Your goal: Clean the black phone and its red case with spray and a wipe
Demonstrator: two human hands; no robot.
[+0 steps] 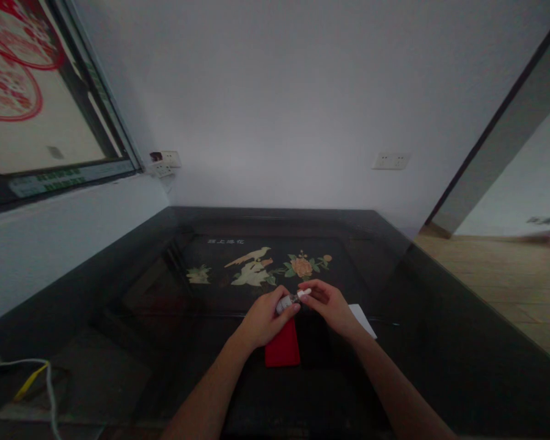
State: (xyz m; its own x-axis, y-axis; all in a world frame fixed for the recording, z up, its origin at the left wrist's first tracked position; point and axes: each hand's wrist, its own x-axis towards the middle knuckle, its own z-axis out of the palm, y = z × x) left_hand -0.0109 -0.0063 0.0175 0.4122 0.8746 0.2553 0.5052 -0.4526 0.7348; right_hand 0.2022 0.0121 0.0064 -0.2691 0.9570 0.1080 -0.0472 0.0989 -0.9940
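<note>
Above the table's middle, my left hand (262, 319) is closed around a small clear bottle (284, 303) with a pale label, tilted up to the right. My right hand (329, 304) pinches at the white cap (304, 293) on its upper end, thumb and fingers around it. Whether the cap sits fully on the bottle is too small to tell. Under my left hand lies a flat red cloth or pouch (282, 347), its far end hidden. A white piece of paper or card (363, 321) lies beside my right wrist, partly covered by it.
The glossy black table (165, 366) has a bird-and-flower picture (256, 269) on its top and reaches the wall. A white cable (50, 391) and a yellow strip (30, 383) lie at the left front. Wall sockets (391, 161) are behind; a window (50, 122) stands at left.
</note>
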